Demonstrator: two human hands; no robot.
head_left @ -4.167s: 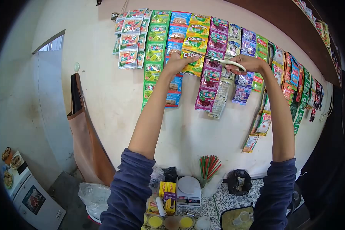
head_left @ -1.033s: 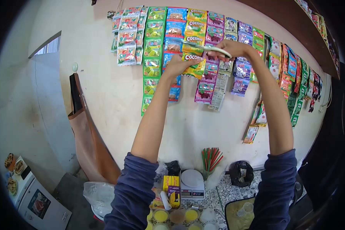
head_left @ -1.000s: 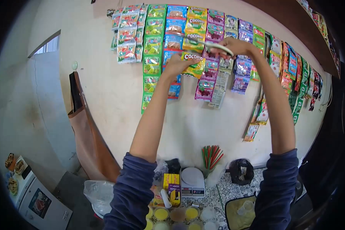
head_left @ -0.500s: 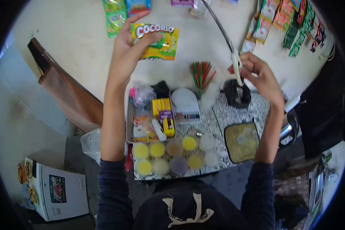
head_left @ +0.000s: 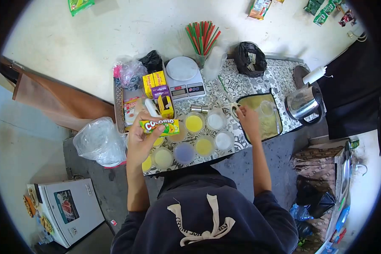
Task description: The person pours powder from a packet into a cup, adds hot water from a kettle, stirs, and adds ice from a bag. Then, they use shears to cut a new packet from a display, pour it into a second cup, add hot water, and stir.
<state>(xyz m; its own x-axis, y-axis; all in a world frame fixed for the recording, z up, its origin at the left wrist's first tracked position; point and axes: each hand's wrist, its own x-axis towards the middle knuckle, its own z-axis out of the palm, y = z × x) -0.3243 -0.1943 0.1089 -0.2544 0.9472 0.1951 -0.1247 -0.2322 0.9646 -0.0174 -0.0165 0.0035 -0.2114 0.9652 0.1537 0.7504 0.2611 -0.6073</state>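
My left hand [head_left: 142, 137] is closed on a yellow-green sachet [head_left: 160, 127] marked COCORIO, held over the near left part of the table. Between the fingers of my right hand [head_left: 247, 120] is the pale loop handle of a pair of scissors [head_left: 234, 109], whose long thin blades point away toward the back of the table. The right hand is just over the left edge of a yellowish cloth mat [head_left: 256, 129]. Below and beside the sachet stand several round cups with yellow [head_left: 194, 123], purple [head_left: 184, 153] and white [head_left: 216, 120] contents; the left hand partly hides some.
A basket [head_left: 119, 108] of boxes and packets stands at the left, beside a kitchen scale [head_left: 185, 80]. Behind are a glass of red and green straws [head_left: 204, 38], stacked clear cups [head_left: 215, 61] and a black bag [head_left: 249, 59]. An electric kettle [head_left: 302, 103] stands at the right.
The sachet in my left hand has come down from the wall to above the cups. My right hand has lowered the scissors toward the table, and the view has tilted downward.
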